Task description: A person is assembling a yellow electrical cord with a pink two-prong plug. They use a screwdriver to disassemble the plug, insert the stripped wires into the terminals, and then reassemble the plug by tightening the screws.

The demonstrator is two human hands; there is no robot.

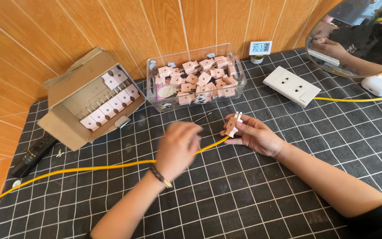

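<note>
Plug point(232, 125), pale with two prongs pointing up, sits pinched between the thumb and fingers of the right hand point(255, 135), just above the worktop point(253, 199). A yellow cable point(111, 167) runs from it leftward, passing under the left hand point(178, 148), which is blurred, so whether its fingers are spread or closed on the cable cannot be told. Behind the hands stands a clear bin point(196, 79) of pink plugs, beside it an open cardboard box point(89, 99) with more. To the right lies a white power strip point(291, 85), well apart from the plug.
</note>
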